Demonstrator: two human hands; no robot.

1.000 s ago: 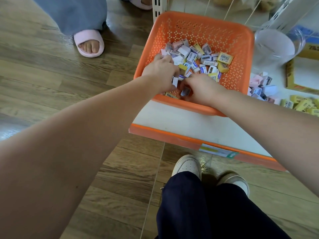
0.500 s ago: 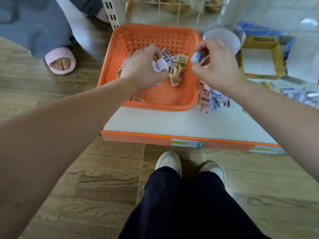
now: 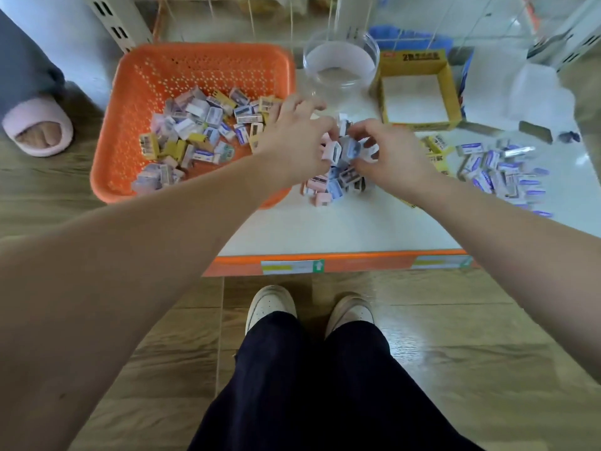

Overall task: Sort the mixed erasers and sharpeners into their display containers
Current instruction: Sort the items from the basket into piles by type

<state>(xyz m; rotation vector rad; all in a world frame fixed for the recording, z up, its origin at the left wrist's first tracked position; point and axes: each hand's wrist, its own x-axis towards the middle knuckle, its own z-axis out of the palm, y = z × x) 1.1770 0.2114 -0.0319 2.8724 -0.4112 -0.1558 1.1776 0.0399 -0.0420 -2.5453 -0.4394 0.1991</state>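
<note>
I have both hands over the sharpener heap (image 3: pixel 331 185), which lies on the shelf (image 3: pixel 325 229) just right of the basket (image 3: pixel 136 92). My left hand (image 3: pixel 297 139) has its fingers curled on a pink sharpener (image 3: pixel 331 152). My right hand (image 3: pixel 388 154) pinches a blue sharpener (image 3: pixel 350 149) between thumb and fingertips, and the two pieces touch side by side. Each seems to have its long side running near to far, though blur leaves that unsure. The next move turns on the jar (image 3: pixel 341 60), which stands straight beyond the fingers on the far side. My left hand is nearer to it, while the right is nearer the box (image 3: pixel 448 89), far and right. I count one basket, one jar, one box and two held pieces. There are three loose groups on the shelf: the sharpeners, a few yellow pieces (image 3: pixel 435 148) behind my right hand, and the eraser heap (image 3: pixel 500 170) at right. Mixed pieces in the basket run to several dozen, too many to count.
</note>
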